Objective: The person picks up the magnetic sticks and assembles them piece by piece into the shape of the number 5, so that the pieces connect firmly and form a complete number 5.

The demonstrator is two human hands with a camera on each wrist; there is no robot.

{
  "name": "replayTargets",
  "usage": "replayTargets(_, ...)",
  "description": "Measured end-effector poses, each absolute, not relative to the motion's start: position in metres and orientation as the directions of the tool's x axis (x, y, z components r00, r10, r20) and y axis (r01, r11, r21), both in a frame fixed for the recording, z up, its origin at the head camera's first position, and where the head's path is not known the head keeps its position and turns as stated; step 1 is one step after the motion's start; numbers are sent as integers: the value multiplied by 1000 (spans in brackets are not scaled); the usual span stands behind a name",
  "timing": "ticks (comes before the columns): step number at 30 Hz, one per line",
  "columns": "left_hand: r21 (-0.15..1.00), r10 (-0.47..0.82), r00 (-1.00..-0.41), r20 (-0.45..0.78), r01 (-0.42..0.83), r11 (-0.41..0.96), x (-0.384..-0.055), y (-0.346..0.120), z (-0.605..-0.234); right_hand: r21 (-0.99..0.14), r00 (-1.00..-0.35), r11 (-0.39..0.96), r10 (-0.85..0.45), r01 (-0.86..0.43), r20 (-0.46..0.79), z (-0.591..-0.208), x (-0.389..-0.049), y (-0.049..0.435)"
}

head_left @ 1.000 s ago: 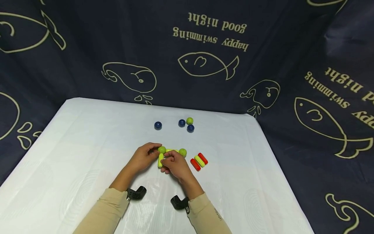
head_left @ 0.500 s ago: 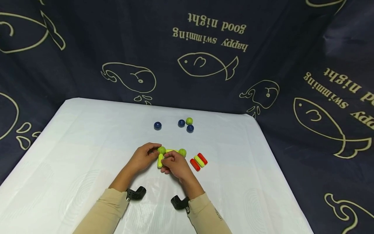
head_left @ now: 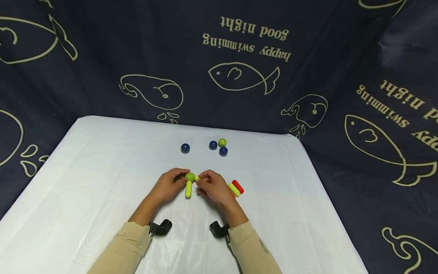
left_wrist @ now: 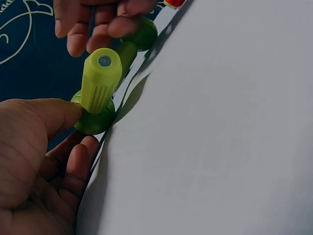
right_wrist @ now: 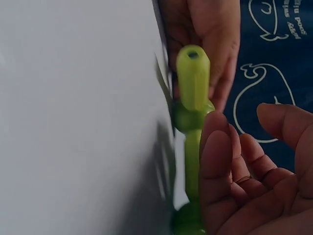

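My left hand (head_left: pixel 168 185) pinches a green ball (left_wrist: pixel 95 123) between thumb and fingers. One yellow-green magnetic rod (head_left: pixel 188 189) joins that ball and points toward me, a grey disc at its free end. A second yellow-green rod (right_wrist: pixel 192 164) runs rightward from the same ball to another green ball (right_wrist: pixel 188 219). In the head view my right hand (head_left: pixel 215 187) covers most of this rod and its ball. The right wrist view shows the right hand's thumb spread away from its fingers, which lie alongside the second rod.
Right of the right hand lie a yellow-green rod (head_left: pixel 234 189) and a red rod (head_left: pixel 238 186), with another red rod partly hidden. Farther back sit a lone blue ball (head_left: pixel 185 148) and a cluster with a green ball (head_left: pixel 222 142) and two blue ones. A dark patterned cloth (head_left: pixel 143 45) hangs behind the white table (head_left: pixel 273 213).
My right hand has shifted right, off the rod pointing toward me and over the second rod and its ball. It now partly covers a red rod. The left hand has stayed at its ball.
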State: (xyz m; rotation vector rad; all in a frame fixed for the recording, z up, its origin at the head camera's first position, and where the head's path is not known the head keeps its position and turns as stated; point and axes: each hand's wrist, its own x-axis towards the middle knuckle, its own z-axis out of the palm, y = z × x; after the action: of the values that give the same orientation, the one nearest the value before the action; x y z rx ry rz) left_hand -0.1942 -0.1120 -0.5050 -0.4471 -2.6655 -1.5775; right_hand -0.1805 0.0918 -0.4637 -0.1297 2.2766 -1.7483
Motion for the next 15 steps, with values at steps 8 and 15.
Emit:
replayTargets(8, 854, 244, -959, 146, 246, 458, -195, -112, -506, -935, -967, 353, -225, 34, -120, -445, -196, 110)
replayTargets(15, 861, 238, -960, 149, 244, 447, -194, -112, -507, -901, -979, 430, -200, -56, -35, -437, -213, 135)
